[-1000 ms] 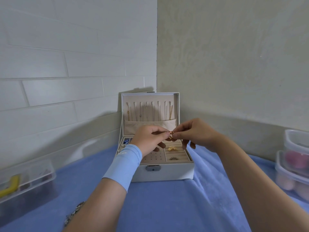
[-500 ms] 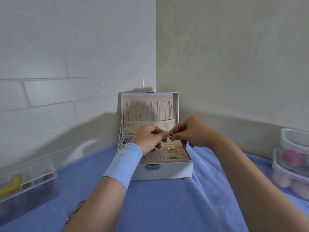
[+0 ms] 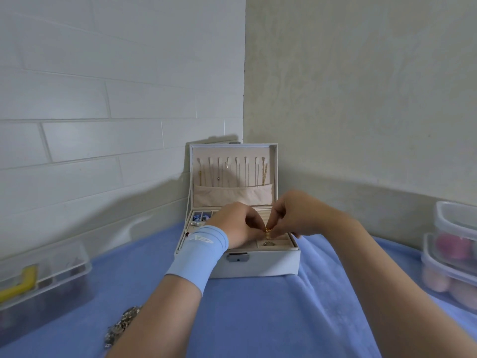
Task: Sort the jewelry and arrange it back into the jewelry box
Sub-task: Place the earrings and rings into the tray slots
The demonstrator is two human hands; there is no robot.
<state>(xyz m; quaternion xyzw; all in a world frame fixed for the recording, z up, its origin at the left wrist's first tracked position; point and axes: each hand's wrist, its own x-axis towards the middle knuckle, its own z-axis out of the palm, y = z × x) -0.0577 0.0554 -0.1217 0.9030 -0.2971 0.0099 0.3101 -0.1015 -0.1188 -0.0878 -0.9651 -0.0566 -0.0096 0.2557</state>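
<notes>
Your left hand (image 3: 240, 226) and right hand (image 3: 296, 215) meet fingertip to fingertip over the open jewelry box (image 3: 258, 266) in the head view. Both are clamped on one small gold piece (image 3: 268, 230), pinched between the fingertips. It hangs just above the ribbed ring rolls (image 3: 280, 240) at the front right of the tray. Whether it is a ring or an earring is too small to tell.

The gold piece looks bright, hard and very light, so it is likely to slip or spring away if the pinch loosens. Hold it by its edges with the fingertips, and keep it low over the tray so that a drop lands in the padding. It should press into a slot between the soft rolls with little force.

Another small item (image 3: 268, 243) sits in the rolls nearer you. Blue and silver bits (image 3: 200, 218) fill the far-left compartments. In the raised lid (image 3: 233, 151), thin chains hang from hooks, among them a gold chain (image 3: 264, 174) that drops into the cloth pocket (image 3: 232, 195).

The white box stands on a table under a blue cloth (image 3: 258, 319), pushed into the corner. A silvery heap of chain (image 3: 121, 324) lies unsorted by your left forearm, below the pale blue wristband (image 3: 198, 251). A clear bin (image 3: 44, 267) sits at the left, and stacked tubs (image 3: 451, 254) sit at the right.
</notes>
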